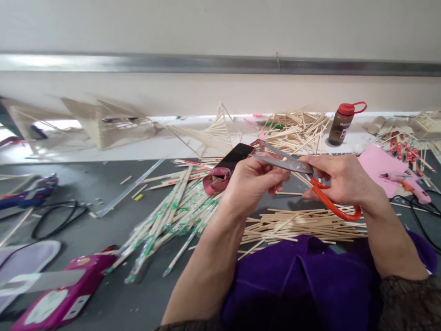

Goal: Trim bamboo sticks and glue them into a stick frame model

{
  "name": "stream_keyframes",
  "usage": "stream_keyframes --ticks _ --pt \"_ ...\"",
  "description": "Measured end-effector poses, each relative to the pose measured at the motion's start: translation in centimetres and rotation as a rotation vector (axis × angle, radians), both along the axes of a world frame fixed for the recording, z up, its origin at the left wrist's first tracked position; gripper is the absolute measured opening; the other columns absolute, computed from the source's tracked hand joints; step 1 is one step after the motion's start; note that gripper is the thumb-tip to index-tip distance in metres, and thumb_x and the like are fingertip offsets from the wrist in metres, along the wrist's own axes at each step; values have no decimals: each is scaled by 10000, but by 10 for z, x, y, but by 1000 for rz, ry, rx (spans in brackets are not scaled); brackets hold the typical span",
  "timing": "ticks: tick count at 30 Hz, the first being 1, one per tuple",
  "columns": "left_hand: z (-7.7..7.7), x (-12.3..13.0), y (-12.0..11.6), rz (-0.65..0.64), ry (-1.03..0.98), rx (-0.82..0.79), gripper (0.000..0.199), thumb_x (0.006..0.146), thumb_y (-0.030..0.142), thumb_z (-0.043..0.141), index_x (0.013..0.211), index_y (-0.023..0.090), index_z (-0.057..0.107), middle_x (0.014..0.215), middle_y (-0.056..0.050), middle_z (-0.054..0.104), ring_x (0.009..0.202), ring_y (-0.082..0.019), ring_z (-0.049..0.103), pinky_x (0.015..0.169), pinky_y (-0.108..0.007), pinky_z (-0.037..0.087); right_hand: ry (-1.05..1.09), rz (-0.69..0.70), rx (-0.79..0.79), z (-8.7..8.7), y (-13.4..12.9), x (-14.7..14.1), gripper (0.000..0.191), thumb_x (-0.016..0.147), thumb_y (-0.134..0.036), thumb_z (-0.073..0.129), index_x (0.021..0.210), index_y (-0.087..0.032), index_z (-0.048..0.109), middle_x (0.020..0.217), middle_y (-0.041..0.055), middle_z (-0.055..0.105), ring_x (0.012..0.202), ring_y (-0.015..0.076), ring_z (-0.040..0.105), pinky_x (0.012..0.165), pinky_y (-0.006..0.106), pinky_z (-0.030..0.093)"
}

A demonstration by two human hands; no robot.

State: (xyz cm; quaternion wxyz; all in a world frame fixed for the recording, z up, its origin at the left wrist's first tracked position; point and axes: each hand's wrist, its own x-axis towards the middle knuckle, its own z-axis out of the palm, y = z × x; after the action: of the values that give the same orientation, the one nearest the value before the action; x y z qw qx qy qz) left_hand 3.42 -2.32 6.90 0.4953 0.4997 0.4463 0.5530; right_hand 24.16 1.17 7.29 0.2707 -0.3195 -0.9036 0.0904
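Note:
My right hand [339,177] is closed around the orange handles of a pair of scissors [291,164], whose blades point left and stand apart. Pinched fingers of my left hand [253,181] are at the blades, holding a thin wooden stick [301,178] that runs between the blades toward my right hand. Below both hands lies a pile of bare wooden sticks [303,224]. Left of my left forearm, sticks in green-printed wrappers [172,216] are spread on the grey table. A black phone [236,156] and a rolled red strap [217,180] sit just behind my left hand.
A red-capped bottle [341,124] stands at the back right beside more sticks [296,131]. Stick models [210,133] line the back. A pink glue gun [415,186] is at right, a blue tool [31,191] at left, and a magenta case [65,294] at front left. Purple cloth [303,285] lies nearest me.

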Motion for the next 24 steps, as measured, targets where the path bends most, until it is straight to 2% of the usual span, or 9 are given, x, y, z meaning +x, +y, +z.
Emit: stream_keyframes --ticks 4,7,13,16,18,24 --pt "-2 6 0 167 59 103 134 620 186 752 644 188 621 453 63 563 347 -66 451 353 -185 351 24 -24 52 -2 0 -4 581 725 -557 772 1148 -164 702 803 26 713 602 127 541 600 258 395" --pt "-4 8 -2 238 110 162 94 684 207 728 660 186 639 485 47 602 360 -71 476 355 -189 346 52 -34 79 -4 -1 -4 592 742 -578 749 1160 -162 698 786 23 703 597 127 540 590 260 385" --pt "-5 5 -6 353 276 293 139 757 217 705 637 195 640 555 31 630 461 -79 519 417 -197 373 99 -5 78 -6 -1 -5 605 771 -606 709 1159 -142 705 740 19 687 587 124 545 579 259 388" --pt "-6 2 -7 324 287 302 150 780 224 701 639 196 660 574 18 638 515 -95 545 444 -205 378 110 23 63 -6 0 -5 617 755 -601 731 1161 -137 711 738 19 691 580 121 546 573 255 392" --pt "-8 1 -5 292 258 292 181 789 235 703 619 191 658 567 15 625 494 -85 511 432 -205 352 108 27 50 -6 0 -4 629 748 -590 745 1174 -128 710 743 23 695 575 119 546 571 255 394" --pt "-11 4 -2 102 -6 134 249 736 331 777 605 173 635 484 33 560 394 -42 372 382 -184 248 81 51 9 -4 1 3 595 721 -504 800 1179 -134 711 796 28 723 587 113 550 574 246 398"
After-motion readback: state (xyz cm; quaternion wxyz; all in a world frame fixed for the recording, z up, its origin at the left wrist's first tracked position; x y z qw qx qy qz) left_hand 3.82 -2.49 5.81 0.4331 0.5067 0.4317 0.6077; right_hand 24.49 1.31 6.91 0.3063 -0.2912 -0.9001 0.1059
